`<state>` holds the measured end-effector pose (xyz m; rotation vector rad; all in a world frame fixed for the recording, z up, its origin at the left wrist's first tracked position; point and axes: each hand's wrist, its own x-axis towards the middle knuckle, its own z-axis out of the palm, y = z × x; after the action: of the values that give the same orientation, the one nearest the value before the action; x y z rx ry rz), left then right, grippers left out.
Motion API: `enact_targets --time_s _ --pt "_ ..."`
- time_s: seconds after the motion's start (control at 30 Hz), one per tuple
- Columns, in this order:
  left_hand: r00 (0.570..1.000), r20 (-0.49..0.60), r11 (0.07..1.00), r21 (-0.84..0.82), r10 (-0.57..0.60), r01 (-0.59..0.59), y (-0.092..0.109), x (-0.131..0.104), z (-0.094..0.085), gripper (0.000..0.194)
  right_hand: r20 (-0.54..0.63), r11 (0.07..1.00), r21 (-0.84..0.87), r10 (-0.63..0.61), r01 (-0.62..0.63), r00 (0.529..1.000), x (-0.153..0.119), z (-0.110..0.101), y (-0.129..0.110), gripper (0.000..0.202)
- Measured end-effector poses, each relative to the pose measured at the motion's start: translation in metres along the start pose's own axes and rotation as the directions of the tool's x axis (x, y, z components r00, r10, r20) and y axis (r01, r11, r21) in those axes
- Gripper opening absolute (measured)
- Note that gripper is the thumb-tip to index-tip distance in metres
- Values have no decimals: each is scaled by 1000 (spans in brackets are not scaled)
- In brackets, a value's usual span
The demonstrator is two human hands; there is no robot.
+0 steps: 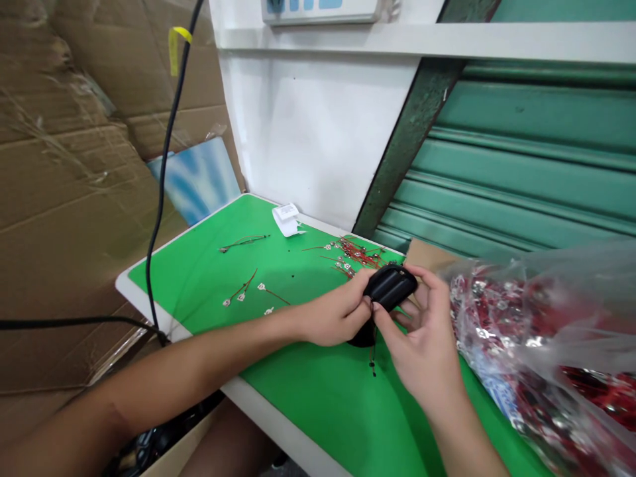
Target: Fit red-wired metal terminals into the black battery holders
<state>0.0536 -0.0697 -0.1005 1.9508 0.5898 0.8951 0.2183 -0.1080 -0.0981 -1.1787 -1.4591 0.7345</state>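
Note:
A black plastic part with a hollow, rounded inside is held above the green table top. My left hand pinches its left edge, fingers closed. On the other side, my right hand wraps round the right edge, its thumb and the left fingertips meeting at the lower rim. A thin dark wire with small dark ends hangs below the fingertips. Under the hands another black piece shows partly; whether it is joined to the held part is hidden.
Red-wired small parts lie piled behind the hands, with several loose ones to the left. A white paper label sits at the back. Clear plastic bags of wired parts fill the right side. A black cable hangs at left.

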Motion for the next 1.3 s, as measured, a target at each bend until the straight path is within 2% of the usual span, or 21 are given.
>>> enact_targets --time_s 0.17,0.3,0.37,0.43,0.53,0.6,0.7,0.8,0.9,0.97,1.13,1.3 --pt "1000 -27 1000 -4 11 -11 2 -1 2 52 -13 999 35 20 -20 1000 -2 3 0 61" --pt "986 -29 969 -191 -163 154 5 2 -2 48 3 1000 19 25 -25 1000 1 0 -3 63" --pt "961 -63 911 -342 -269 232 4 7 -7 44 -3 999 39 26 -26 1000 5 -5 -4 64" --pt "921 -104 819 -502 -375 277 2 13 -12 45 -64 997 78 27 -22 998 11 -12 -2 60" --pt "851 -155 685 -673 -502 281 0 20 -21 50 -210 998 52 41 -31 977 19 -25 6 43" --pt "813 -213 657 -711 -542 252 1 22 -28 48 -261 996 -66 35 -54 965 22 -31 11 31" --pt "775 -271 642 -736 -571 215 1 21 -35 43 -180 929 -371 -49 -22 983 20 -31 18 20" --pt "776 -281 623 -762 -565 177 1 19 -38 43 -16 755 -639 -205 147 979 14 -20 24 21" --pt "777 -311 627 -767 -548 135 1 19 -37 40 92 593 -760 -307 266 947 12 -7 31 24" --pt "770 -318 619 -776 -553 124 2 20 -36 41 125 536 -792 -329 294 936 12 -1 36 27" --pt "715 -331 578 -806 -616 125 8 25 -41 43 148 520 -801 -305 295 941 17 0 44 24" --pt "712 -317 560 -819 -626 127 10 26 -44 43 133 560 -775 -307 292 942 17 0 40 21"
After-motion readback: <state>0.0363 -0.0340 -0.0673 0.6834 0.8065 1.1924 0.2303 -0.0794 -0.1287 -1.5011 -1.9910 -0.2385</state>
